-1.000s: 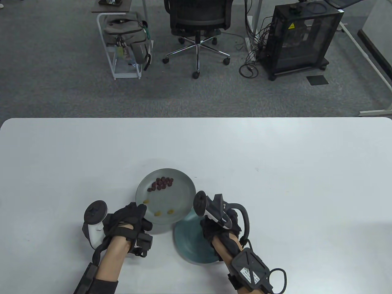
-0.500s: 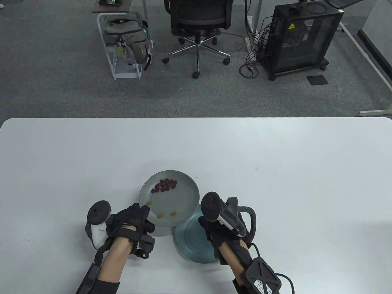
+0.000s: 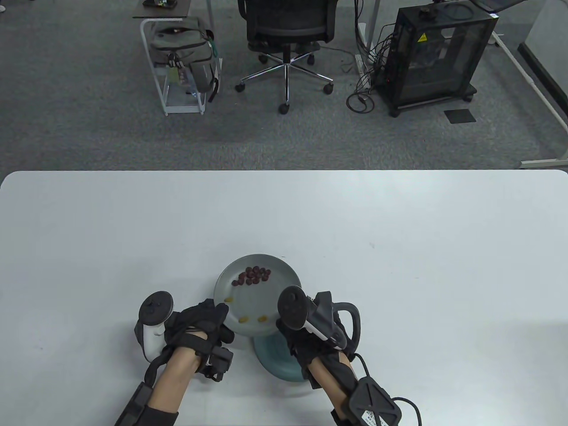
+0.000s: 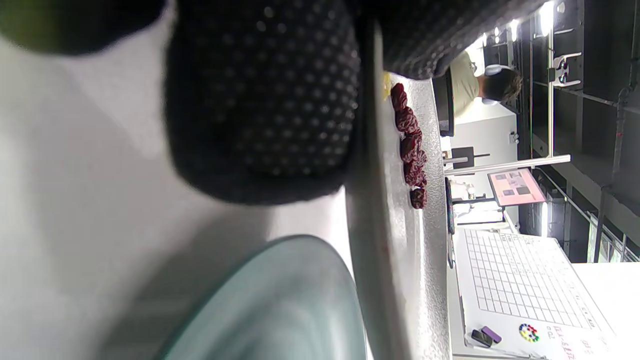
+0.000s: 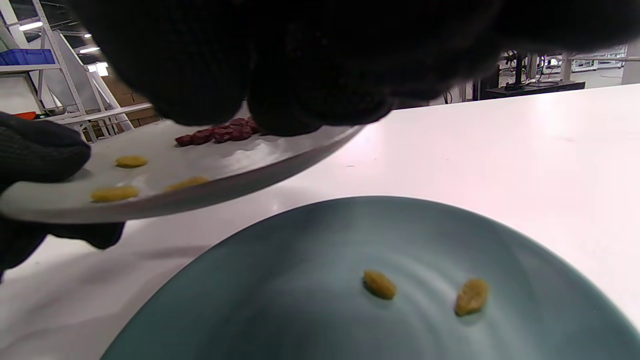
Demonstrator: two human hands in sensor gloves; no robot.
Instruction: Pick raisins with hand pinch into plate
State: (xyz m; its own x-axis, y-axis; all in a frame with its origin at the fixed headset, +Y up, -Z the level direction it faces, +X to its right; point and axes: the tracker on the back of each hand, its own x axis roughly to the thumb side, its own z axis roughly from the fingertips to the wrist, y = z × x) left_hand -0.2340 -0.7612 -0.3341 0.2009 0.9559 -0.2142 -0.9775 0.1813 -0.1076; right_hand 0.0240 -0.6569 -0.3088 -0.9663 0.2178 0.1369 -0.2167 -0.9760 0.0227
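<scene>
At lower left of the table view, the left hand (image 3: 202, 321) grips the near-left rim of a grey plate (image 3: 284, 275), fingers clamped above and below it, holding it raised over the table (image 3: 399, 230). On it, three yellow raisins (image 3: 244, 318) lie nearest the hands, with dark red raisins (image 3: 253, 275) toward its far side. To the right, the right hand (image 3: 306, 341) hovers over the plate's near-right edge, the closer hand to the yellow raisins; whether its fingers are apart or together cannot be told. Beneath it, a teal plate (image 5: 525, 320) holds two yellow raisins (image 5: 380, 284).
</scene>
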